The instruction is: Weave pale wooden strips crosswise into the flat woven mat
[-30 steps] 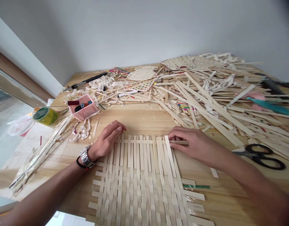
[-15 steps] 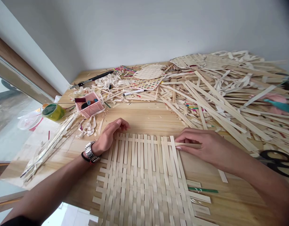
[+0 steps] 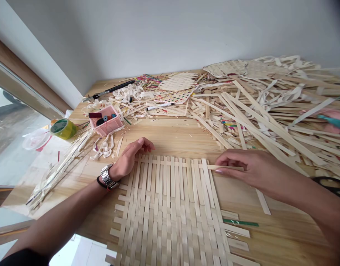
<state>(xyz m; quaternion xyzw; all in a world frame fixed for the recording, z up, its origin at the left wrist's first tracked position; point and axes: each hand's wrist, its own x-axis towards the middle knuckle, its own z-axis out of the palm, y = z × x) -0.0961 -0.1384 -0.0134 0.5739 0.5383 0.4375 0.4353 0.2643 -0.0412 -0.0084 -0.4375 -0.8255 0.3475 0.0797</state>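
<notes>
A partly woven mat of pale, flat wooden strips (image 3: 164, 214) lies in front of me, its upright strips close together and loose ends jutting from both sides. My right hand (image 3: 242, 166) pinches the end of a thin crosswise wooden strip (image 3: 211, 167) just past the mat's top right corner. That strip passes through the upright ones near their far ends. At the top left corner, my left hand (image 3: 129, 157) rests on its side against the mat's edge, fingers loosely curved and thumb uppermost. Its lower fingers are partly hidden. A green strip (image 3: 240, 222) sticks out on the right.
Loose strips (image 3: 258, 122) pile up across the back and right. Black-handled scissors (image 3: 330, 186) lie at far right. On the left are a pink basket (image 3: 107, 127), a yellow tape roll (image 3: 63, 129) and a bundle of thin strips (image 3: 61, 170). A marker (image 3: 159, 106) lies at the back.
My right hand has shifted a little to the right with the crosswise strip, and more of it shows beyond the mat's right edge. The left hand stays at its corner. The view has shifted slightly.
</notes>
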